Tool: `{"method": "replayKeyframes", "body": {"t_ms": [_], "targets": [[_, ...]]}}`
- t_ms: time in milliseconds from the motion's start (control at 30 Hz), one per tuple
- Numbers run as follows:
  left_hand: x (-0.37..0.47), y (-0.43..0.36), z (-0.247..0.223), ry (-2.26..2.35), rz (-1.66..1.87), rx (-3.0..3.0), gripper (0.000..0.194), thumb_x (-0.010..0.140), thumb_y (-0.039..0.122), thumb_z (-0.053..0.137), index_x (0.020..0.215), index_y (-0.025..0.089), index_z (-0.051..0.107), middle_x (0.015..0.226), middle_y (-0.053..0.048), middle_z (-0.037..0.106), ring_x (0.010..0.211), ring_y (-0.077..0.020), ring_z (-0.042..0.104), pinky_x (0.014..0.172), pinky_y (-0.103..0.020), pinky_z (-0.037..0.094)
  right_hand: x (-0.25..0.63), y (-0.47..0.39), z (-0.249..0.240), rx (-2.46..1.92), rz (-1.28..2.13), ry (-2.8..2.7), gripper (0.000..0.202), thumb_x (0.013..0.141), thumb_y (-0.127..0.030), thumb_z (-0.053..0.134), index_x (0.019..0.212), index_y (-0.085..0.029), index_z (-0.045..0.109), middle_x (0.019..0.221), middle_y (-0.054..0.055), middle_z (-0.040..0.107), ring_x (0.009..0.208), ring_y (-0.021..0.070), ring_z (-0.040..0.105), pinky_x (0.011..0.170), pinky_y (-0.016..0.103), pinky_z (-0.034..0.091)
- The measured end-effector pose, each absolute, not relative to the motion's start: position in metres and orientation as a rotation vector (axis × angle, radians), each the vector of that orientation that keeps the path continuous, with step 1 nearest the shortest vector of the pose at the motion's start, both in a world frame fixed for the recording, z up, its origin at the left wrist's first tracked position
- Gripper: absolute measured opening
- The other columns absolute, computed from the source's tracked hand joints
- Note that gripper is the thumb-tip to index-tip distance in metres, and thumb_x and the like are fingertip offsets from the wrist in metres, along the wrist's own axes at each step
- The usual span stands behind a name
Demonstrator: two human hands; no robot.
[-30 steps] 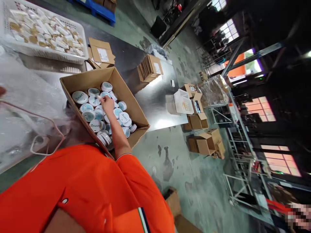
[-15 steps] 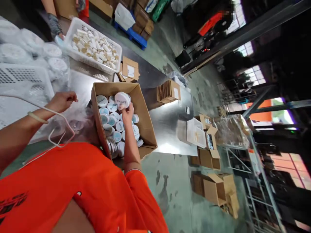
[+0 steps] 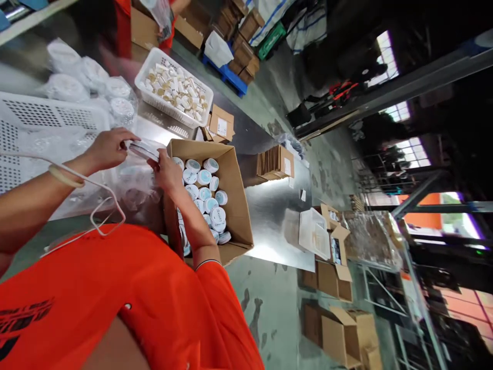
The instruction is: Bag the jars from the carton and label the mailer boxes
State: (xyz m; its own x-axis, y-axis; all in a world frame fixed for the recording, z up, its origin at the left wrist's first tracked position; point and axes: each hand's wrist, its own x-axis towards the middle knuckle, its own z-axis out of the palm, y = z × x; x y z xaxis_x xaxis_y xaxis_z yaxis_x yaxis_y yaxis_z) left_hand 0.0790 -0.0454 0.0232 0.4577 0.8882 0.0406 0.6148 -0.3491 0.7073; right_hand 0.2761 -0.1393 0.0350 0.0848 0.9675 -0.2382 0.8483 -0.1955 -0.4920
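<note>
Between my two hands is a flat, round white container (image 3: 144,150), tilted, with a dark line along its edge. The fingers of my left hand (image 3: 110,150) pinch its left end. My right hand (image 3: 168,172) grips its right end, beside the near-left wall of an open cardboard box (image 3: 234,205). Inside the box lie several round white containers (image 3: 218,216), some with lettering and some with pale blue tops. My right forearm crosses over the box and hides part of its contents. Clear plastic wrap (image 3: 134,182) lies crumpled under my hands.
Wrapped round stacks (image 3: 90,74) lie near a white perforated basket (image 3: 54,110). A white basket of small white-and-gold pieces (image 3: 154,97) stands farther off. Folded cartons (image 3: 275,163) sit on the metal table (image 3: 262,221). A white cable (image 3: 96,182) loops across my left forearm. Another person (image 3: 123,25) is at the far side.
My right hand has moved left from above the box, carrying the round container to my left hand. My left hand, earlier apart from it, now holds it too. The view has shifted.
</note>
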Motion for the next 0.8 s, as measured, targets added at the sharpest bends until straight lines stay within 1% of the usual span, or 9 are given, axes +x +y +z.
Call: {"method": "replayKeyframes", "body": {"t_ms": [67, 133, 233, 333, 500, 567, 633, 700, 800], "targets": [[0.083, -0.036, 0.024, 1.306, 0.609, 2.053, 0.055, 0.078, 0.006, 0.055, 0.126, 0.008, 0.083, 0.128, -0.008, 0.082, 0.097, -0.0201, 0.066, 0.105, -0.034, 0.057, 0.270, -0.131, 0.043, -2.281, 0.665, -1.911, 0.037, 0.121, -0.045, 0.056, 0.149, -0.021, 0.061, 0.125, 0.011, 0.082, 0.117, 0.0336, 0.080, 0.100, 0.040, 0.063], [0.087, -0.031, 0.025, 1.375, 0.592, 2.009, 0.050, 0.083, 0.006, 0.056, 0.125, 0.006, 0.084, 0.129, -0.009, 0.082, 0.093, -0.0189, 0.064, 0.105, -0.034, 0.056, 0.265, -0.124, 0.048, -2.356, 0.669, -1.934, 0.039, 0.121, -0.048, 0.055, 0.146, -0.018, 0.061, 0.125, 0.013, 0.083, 0.116, 0.0342, 0.080, 0.098, 0.041, 0.063], [0.088, -0.033, 0.025, 1.383, 0.530, 2.020, 0.038, 0.092, 0.016, 0.062, 0.121, 0.006, 0.085, 0.129, -0.010, 0.082, 0.088, -0.0190, 0.063, 0.105, -0.037, 0.056, 0.260, -0.121, 0.045, -2.419, 0.619, -1.912, 0.039, 0.122, -0.049, 0.053, 0.144, -0.018, 0.062, 0.127, 0.016, 0.083, 0.118, 0.0335, 0.080, 0.098, 0.040, 0.062], [0.089, -0.041, 0.020, 1.411, 0.586, 2.106, 0.036, 0.100, 0.024, 0.061, 0.119, 0.005, 0.085, 0.124, -0.013, 0.083, 0.101, -0.0233, 0.068, 0.110, -0.040, 0.055, 0.253, -0.123, 0.036, -2.425, 0.583, -1.952, 0.036, 0.123, -0.046, 0.053, 0.145, -0.019, 0.063, 0.125, 0.017, 0.083, 0.118, 0.0331, 0.081, 0.102, 0.042, 0.060], [0.096, -0.026, 0.011, 1.402, 0.571, 2.100, 0.043, 0.098, 0.019, 0.056, 0.128, 0.003, 0.083, 0.130, -0.012, 0.082, 0.114, -0.0217, 0.069, 0.117, -0.039, 0.053, 0.256, -0.108, 0.020, -2.356, 0.685, -1.961, 0.063, 0.117, -0.056, 0.065, 0.165, -0.018, 0.053, 0.124, 0.019, 0.084, 0.121, 0.0344, 0.081, 0.107, 0.043, 0.061], [0.098, -0.012, 0.007, 1.404, 0.570, 2.090, 0.045, 0.100, 0.019, 0.053, 0.131, 0.002, 0.081, 0.133, -0.010, 0.081, 0.114, -0.0188, 0.068, 0.119, -0.037, 0.052, 0.264, -0.099, 0.017, -2.355, 0.652, -2.020, 0.058, 0.119, -0.049, 0.063, 0.168, -0.020, 0.054, 0.131, 0.018, 0.083, 0.126, 0.0327, 0.080, 0.109, 0.042, 0.061], [0.101, -0.005, 0.000, 1.375, 0.594, 2.132, 0.046, 0.103, 0.018, 0.048, 0.132, 0.003, 0.080, 0.136, -0.010, 0.080, 0.118, -0.0170, 0.067, 0.123, -0.036, 0.049, 0.270, -0.094, 0.014, -2.370, 0.578, -2.184, 0.042, 0.121, -0.035, 0.057, 0.160, -0.020, 0.066, 0.139, 0.019, 0.081, 0.131, 0.0315, 0.078, 0.110, 0.040, 0.062], [0.104, -0.010, -0.012, 1.267, 0.626, 2.229, 0.044, 0.104, 0.014, 0.045, 0.130, 0.005, 0.080, 0.139, -0.011, 0.080, 0.121, -0.0175, 0.066, 0.124, -0.037, 0.047, 0.269, -0.094, 0.009, -2.399, 0.488, -2.377, 0.039, 0.120, -0.020, 0.050, 0.149, -0.016, 0.076, 0.142, 0.022, 0.079, 0.133, 0.0321, 0.078, 0.110, 0.040, 0.063], [0.108, -0.034, -0.037, 1.078, 0.613, 2.335, 0.032, 0.099, 0.006, 0.054, 0.110, 0.012, 0.083, 0.121, -0.008, 0.084, 0.106, -0.0181, 0.068, 0.108, -0.033, 0.053, 0.256, -0.104, -0.004, -2.386, 0.438, -2.662, 0.041, 0.115, -0.009, 0.049, 0.141, -0.007, 0.081, 0.137, 0.029, 0.080, 0.131, 0.0348, 0.080, 0.108, 0.043, 0.066]]}}
